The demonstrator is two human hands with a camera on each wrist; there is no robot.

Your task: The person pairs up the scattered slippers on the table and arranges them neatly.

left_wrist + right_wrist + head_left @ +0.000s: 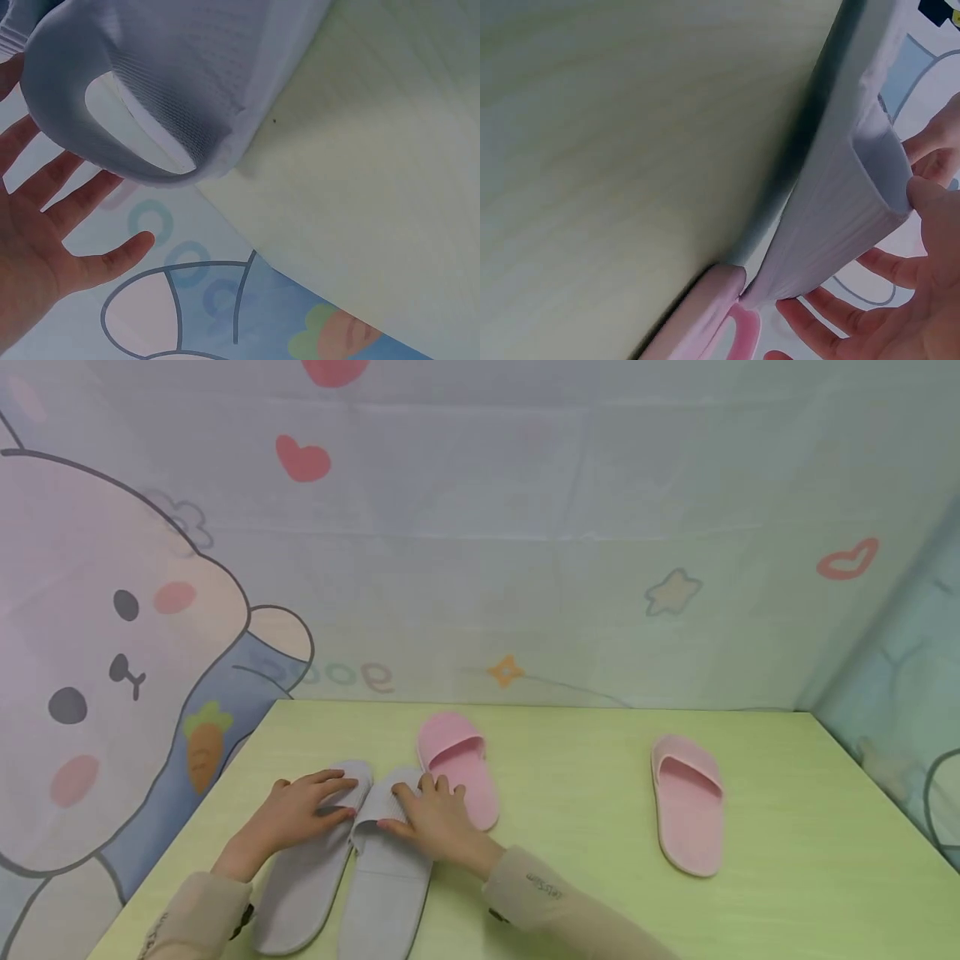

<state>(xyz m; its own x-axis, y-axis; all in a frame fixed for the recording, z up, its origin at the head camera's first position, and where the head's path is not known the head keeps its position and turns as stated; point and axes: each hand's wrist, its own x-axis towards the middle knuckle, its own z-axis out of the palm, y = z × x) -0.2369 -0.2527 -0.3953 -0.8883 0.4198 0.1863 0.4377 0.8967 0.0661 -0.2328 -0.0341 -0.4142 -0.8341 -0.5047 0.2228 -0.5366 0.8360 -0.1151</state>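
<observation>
Two grey slippers lie side by side at the left of the table, toes pointing away. My left hand [298, 812] is over the strap of the left grey slipper [300, 893]; in the left wrist view its fingers are spread beside the slipper's strap [56, 97]. My right hand [442, 828] rests on the strap of the right grey slipper [386, 902]. Seen from the right wrist, the thumb touches the edge of that strap [832, 225] and the loosely bent fingers lie along its top. A bright pink slipper [480, 789] stands just beyond my right fingers.
A paler pink slipper [692, 831] lies apart on the right side of the yellow-green table [577, 827]. Behind the table hangs a cloth backdrop [480, 527] printed with a cartoon animal, hearts and stars.
</observation>
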